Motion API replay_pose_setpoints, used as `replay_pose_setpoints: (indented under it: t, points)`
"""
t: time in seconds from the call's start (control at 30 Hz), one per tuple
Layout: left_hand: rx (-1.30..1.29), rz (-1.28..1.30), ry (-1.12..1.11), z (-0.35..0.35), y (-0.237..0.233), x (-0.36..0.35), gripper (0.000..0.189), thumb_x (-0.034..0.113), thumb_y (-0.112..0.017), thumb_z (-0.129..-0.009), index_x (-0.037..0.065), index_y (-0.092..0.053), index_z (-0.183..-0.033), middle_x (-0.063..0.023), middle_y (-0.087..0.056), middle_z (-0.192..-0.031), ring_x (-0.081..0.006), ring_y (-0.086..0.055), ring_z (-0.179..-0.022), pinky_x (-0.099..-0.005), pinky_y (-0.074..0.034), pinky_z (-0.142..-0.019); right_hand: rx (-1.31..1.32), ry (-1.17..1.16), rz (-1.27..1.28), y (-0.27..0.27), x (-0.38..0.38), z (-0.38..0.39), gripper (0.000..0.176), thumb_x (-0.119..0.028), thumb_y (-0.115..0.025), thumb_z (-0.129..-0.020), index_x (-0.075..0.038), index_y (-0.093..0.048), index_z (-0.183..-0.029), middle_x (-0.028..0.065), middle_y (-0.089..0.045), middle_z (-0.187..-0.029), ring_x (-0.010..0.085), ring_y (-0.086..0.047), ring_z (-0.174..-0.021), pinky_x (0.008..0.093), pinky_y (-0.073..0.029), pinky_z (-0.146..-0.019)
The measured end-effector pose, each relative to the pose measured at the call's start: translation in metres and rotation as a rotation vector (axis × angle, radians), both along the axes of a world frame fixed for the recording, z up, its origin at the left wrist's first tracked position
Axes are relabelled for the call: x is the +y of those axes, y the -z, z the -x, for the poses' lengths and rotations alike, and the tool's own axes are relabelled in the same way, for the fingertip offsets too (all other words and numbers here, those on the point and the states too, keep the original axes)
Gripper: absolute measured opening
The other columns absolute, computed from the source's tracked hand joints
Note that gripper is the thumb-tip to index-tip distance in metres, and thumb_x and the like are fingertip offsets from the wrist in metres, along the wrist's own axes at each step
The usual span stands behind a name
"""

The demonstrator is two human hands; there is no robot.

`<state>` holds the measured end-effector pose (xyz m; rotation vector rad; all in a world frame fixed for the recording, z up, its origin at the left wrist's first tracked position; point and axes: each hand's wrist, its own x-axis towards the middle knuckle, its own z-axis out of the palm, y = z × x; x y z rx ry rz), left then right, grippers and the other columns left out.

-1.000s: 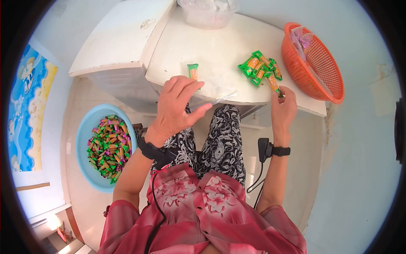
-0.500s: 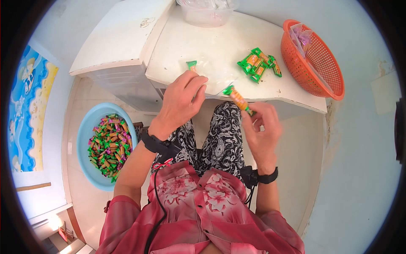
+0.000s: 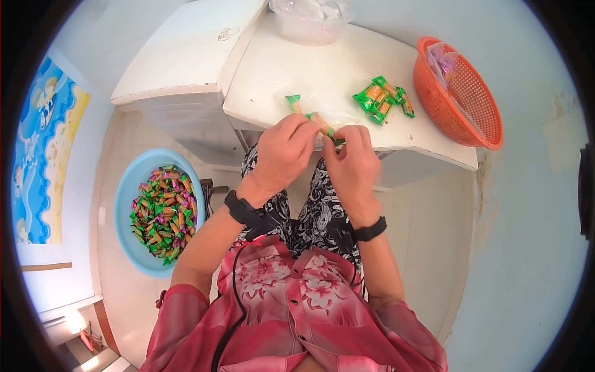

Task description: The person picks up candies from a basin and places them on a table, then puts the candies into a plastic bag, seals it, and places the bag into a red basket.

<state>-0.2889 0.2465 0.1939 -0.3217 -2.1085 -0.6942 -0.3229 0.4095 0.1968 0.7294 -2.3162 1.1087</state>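
Both of your hands meet at the near edge of the tabletop [image 3: 297, 62], above your lap, with wrists bent and knuckles turned up toward the camera. Your left hand [image 3: 285, 152] comes in from the left, and its fingers [image 3: 307, 129] are bunched tight at the far end of a green-and-orange candy [image 3: 322, 124]. The edge of a clear bag [image 3: 339, 116] lies there too, and it is not possible to tell whether those fingers grip the wrapper, the plastic or both. Your right hand [image 3: 350, 164] comes in from the right. Its thumb and forefinger are pinched on the near end of that candy, and its other fingers are curled under.

The candy sits slanted between your two hands, just over the tabletop's near edge and touching the bag. A single candy [image 3: 292, 102] lies just beyond your left fingers. A small pile of candies [image 3: 381, 99] rests further right, near the orange basket [image 3: 489, 146]. A clear tub [image 3: 310, 25] stands at the far edge. On the floor to your left, a blue basin [image 3: 127, 186] holds many more wrapped candies.
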Motion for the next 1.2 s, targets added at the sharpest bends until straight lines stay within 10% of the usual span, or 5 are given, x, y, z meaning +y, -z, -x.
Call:
replay_pose_setpoints:
  t: [0.37,0.7,1.2]
  points:
    - [-0.014,-0.124,-0.041,-0.001,0.004,-0.020,0.022,0.000,-0.070,-0.095,0.004,-0.072,-0.116,-0.0131,-0.072,-0.108,-0.0327,-0.071,-0.091,-0.0417,-0.058,-0.077,-0.132,-0.040,-0.054,0.010,-0.008,0.010,0.031,-0.016,-0.083,-0.088,-0.006,-0.070,-0.115,0.0087,-0.074,-0.119,0.0259,-0.071,-0.070,0.0391,-0.056,-0.063]
    - [-0.396,-0.129,-0.124,0.031,0.013,-0.077,0.050,0.003,-0.057,-0.101,0.008,-0.058,-0.151,-0.0118,-0.074,-0.119,-0.0309,-0.068,-0.103,-0.0414,-0.055,-0.092,0.003,-0.059,-0.070,0.009,-0.009,0.019,0.014,-0.007,-0.074,-0.092,-0.008,-0.073,-0.106,0.0067,-0.076,-0.105,0.0314,-0.072,-0.074,0.0414,-0.056,-0.064]
    - [-0.321,-0.103,-0.105,0.033,0.019,-0.067,0.065,-0.004,-0.057,-0.093,0.006,-0.053,-0.157,-0.0135,-0.073,-0.128,-0.0342,-0.065,-0.111,-0.0468,-0.051,-0.099,-0.225,-0.223,-0.124,-0.004,-0.014,0.036,0.018,-0.003,-0.062,-0.097,-0.012,-0.071,-0.110,0.0112,-0.076,-0.100,0.0388,-0.072,-0.085,0.0462,-0.055,-0.072]
